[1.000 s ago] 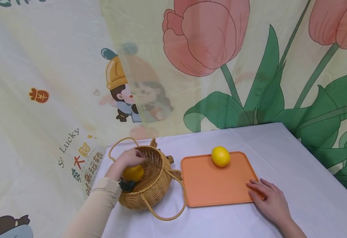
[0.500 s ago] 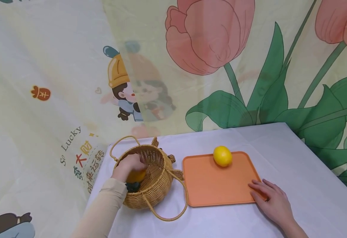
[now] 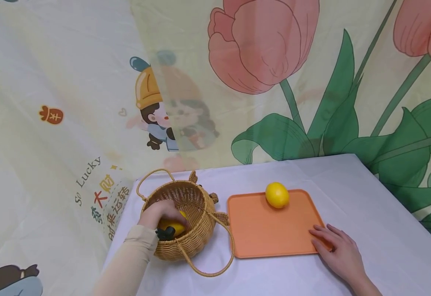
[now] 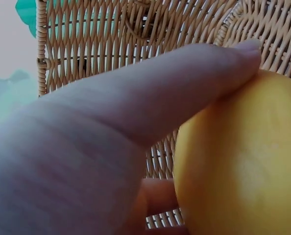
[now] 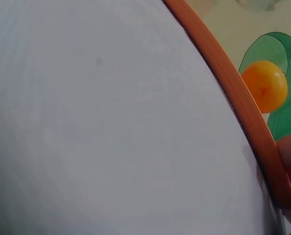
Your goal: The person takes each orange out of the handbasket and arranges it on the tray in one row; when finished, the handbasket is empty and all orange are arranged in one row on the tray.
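Inside the wicker basket (image 3: 193,242), my left hand (image 3: 162,210) holds a smooth yellow fruit (image 3: 176,227). The left wrist view has the thumb (image 4: 199,73) lying along the top of this fruit (image 4: 243,166), with other fingers partly hidden behind it. My right hand (image 3: 339,250) rests at the near right corner of an orange tray (image 3: 270,230), its fingers loosely extended over the rim. In the right wrist view only a bit of that hand shows against the tray rim (image 5: 233,93). A lemon (image 3: 277,195) sits at the tray's far edge.
Two looped handles stick out from the basket, one (image 3: 215,274) lying toward the front. The basket stands close to the tray's left side on a white tablecloth (image 3: 259,275). A printed curtain (image 3: 259,102) hangs behind and to the left of the table.
My left hand has gone lower and deeper into the basket and now grips the yellow fruit. The right hand, tray and lemon keep their places; the head view shifts slightly.
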A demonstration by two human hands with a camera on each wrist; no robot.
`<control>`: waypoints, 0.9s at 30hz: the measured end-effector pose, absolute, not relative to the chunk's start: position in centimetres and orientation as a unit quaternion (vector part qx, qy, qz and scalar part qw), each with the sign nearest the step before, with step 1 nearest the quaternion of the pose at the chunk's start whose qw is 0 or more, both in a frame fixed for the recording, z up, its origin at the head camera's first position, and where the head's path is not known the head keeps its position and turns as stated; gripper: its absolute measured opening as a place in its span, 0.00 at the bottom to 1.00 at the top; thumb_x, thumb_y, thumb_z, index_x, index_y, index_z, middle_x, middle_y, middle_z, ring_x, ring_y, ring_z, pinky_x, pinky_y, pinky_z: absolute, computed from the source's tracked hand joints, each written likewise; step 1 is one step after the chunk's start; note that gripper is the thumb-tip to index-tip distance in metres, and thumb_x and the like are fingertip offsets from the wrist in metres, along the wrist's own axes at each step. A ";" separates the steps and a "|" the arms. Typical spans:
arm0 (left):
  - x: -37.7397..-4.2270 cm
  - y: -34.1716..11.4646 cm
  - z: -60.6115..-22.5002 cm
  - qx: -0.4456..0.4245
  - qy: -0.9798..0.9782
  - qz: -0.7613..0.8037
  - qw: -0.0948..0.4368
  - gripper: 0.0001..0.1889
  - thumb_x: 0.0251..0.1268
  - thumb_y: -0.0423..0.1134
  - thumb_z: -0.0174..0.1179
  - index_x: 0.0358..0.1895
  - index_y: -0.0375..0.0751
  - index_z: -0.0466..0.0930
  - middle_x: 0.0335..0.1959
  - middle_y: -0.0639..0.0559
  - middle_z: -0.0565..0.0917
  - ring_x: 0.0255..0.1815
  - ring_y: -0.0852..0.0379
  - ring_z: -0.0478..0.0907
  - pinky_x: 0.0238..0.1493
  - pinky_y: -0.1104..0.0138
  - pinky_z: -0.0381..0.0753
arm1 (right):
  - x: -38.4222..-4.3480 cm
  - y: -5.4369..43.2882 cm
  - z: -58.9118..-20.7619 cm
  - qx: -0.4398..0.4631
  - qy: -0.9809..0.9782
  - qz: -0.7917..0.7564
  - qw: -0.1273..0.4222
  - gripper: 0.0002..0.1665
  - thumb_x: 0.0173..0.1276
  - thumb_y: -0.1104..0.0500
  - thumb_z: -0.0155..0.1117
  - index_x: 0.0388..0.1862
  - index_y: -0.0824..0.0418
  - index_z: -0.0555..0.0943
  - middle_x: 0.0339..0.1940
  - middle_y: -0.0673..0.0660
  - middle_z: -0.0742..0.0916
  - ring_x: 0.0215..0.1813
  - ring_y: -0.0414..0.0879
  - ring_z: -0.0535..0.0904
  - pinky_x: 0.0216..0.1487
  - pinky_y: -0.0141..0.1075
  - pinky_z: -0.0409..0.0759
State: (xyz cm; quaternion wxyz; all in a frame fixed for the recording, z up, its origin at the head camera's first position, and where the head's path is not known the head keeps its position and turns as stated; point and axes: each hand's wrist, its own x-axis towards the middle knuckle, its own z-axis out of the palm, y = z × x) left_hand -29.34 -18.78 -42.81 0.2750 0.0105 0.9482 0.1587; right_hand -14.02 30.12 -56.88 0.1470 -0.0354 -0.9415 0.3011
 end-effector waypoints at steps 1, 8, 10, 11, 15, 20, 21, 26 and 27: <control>-29.3 -18.8 -42.9 0.012 0.948 0.162 0.273 0.35 0.40 0.60 0.80 0.42 0.37 0.77 0.37 0.46 0.79 0.40 0.47 0.76 0.44 0.54 0.78 | -14.0 30.1 -56.9 -0.036 -0.941 0.302 0.147 0.19 0.67 0.57 0.73 0.56 0.59 0.88 0.60 0.63 0.85 0.68 0.68 0.67 0.65 0.71 0.57; -29.8 -18.4 -43.1 0.013 0.955 0.193 0.223 0.37 0.37 0.56 0.84 0.43 0.34 0.75 0.37 0.44 0.78 0.37 0.47 0.76 0.39 0.57 0.79 | -13.9 30.2 -57.0 -0.033 -0.942 0.299 0.151 0.19 0.67 0.56 0.73 0.56 0.58 0.88 0.60 0.62 0.85 0.68 0.67 0.68 0.65 0.70 0.57; -30.1 -18.3 -43.2 0.029 0.960 0.197 0.199 0.40 0.38 0.54 0.85 0.49 0.32 0.76 0.39 0.44 0.79 0.40 0.47 0.76 0.43 0.55 0.79 | -14.0 30.1 -57.0 -0.033 -0.942 0.298 0.151 0.19 0.67 0.56 0.73 0.56 0.59 0.88 0.60 0.63 0.85 0.68 0.68 0.67 0.65 0.70 0.57; -30.2 -18.3 -43.2 0.039 0.961 0.198 0.189 0.40 0.39 0.53 0.85 0.52 0.32 0.76 0.41 0.44 0.79 0.41 0.47 0.76 0.46 0.54 0.79 | -14.0 30.1 -57.0 -0.034 -0.942 0.298 0.151 0.19 0.67 0.57 0.73 0.56 0.59 0.88 0.60 0.63 0.85 0.68 0.68 0.67 0.65 0.70 0.57; -30.6 -18.3 -43.6 0.087 0.961 0.196 0.174 0.42 0.40 0.45 0.85 0.63 0.38 0.78 0.49 0.44 0.81 0.46 0.46 0.75 0.51 0.52 0.77 | -14.0 30.0 -56.9 -0.037 -0.942 0.297 0.149 0.19 0.67 0.57 0.73 0.56 0.59 0.88 0.61 0.63 0.85 0.68 0.68 0.67 0.65 0.71 0.56; -30.8 -18.2 -43.8 0.101 0.955 0.211 0.180 0.43 0.41 0.38 0.84 0.67 0.42 0.77 0.54 0.42 0.81 0.48 0.46 0.75 0.52 0.51 0.77 | -14.0 30.0 -56.9 -0.038 -0.943 0.296 0.149 0.19 0.67 0.57 0.73 0.56 0.59 0.88 0.60 0.63 0.85 0.68 0.68 0.67 0.64 0.71 0.57; -30.7 -18.2 -43.8 0.096 0.955 0.213 0.181 0.44 0.41 0.38 0.84 0.68 0.40 0.75 0.54 0.41 0.80 0.48 0.45 0.75 0.52 0.51 0.77 | -14.0 30.0 -56.9 -0.038 -0.943 0.296 0.148 0.19 0.67 0.57 0.73 0.56 0.59 0.87 0.60 0.63 0.85 0.68 0.68 0.67 0.65 0.71 0.57; -30.6 -18.3 -43.7 0.074 0.958 0.218 0.170 0.47 0.38 0.36 0.83 0.68 0.32 0.71 0.52 0.39 0.81 0.48 0.44 0.76 0.52 0.51 0.77 | -14.0 30.0 -57.0 -0.039 -0.943 0.297 0.145 0.19 0.67 0.58 0.73 0.56 0.60 0.87 0.61 0.64 0.85 0.68 0.68 0.66 0.66 0.71 0.56; -30.7 -18.3 -43.7 0.071 0.958 0.219 0.169 0.46 0.37 0.35 0.82 0.68 0.32 0.72 0.52 0.39 0.81 0.48 0.44 0.76 0.52 0.51 0.77 | -14.0 30.0 -57.0 -0.039 -0.943 0.297 0.145 0.19 0.67 0.58 0.74 0.56 0.59 0.87 0.61 0.64 0.85 0.69 0.68 0.66 0.66 0.71 0.56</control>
